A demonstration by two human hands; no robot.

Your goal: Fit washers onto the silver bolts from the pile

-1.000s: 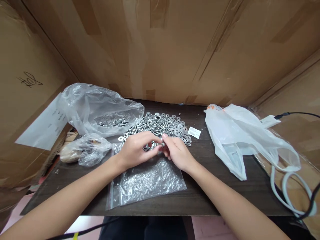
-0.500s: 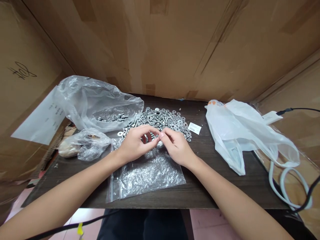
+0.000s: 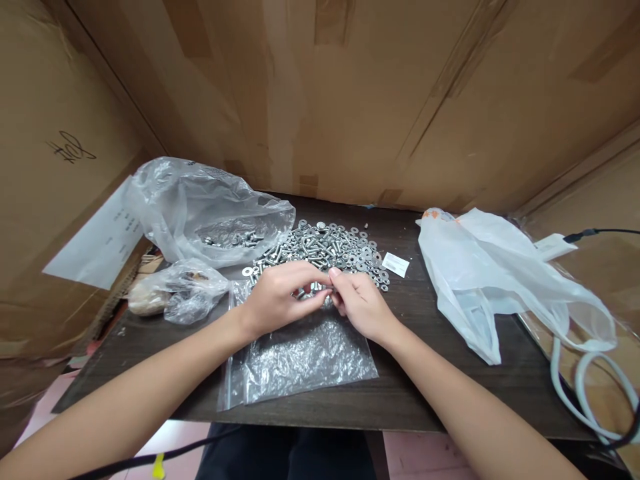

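Note:
My left hand [image 3: 287, 297] and my right hand [image 3: 361, 300] meet fingertip to fingertip just in front of a pile of silvery bolts, nuts and washers [image 3: 325, 247]. Both are closed in a pinch, thumbs against forefingers. A tiny dark metal bit shows between the fingertips, too small and covered to name. Under the hands lies a clear zip bag [image 3: 310, 360], flat on the dark table [image 3: 415, 400].
A large clear bag [image 3: 200, 200] with several bolts inside lies open at the left. Before it sits a knotted clear bag [image 3: 175, 290]. A small white label [image 3: 395, 265] lies right of the pile; farther right are a white plastic bag [image 3: 465, 267] and a looped cable [image 3: 580, 380]. Cardboard walls [image 3: 280, 100] surround the table.
The whole view has shifted slightly, so things sit a little lower and further right. My fingertips remain together; the right fingers have turned a little, and a dark bit now shows between them.

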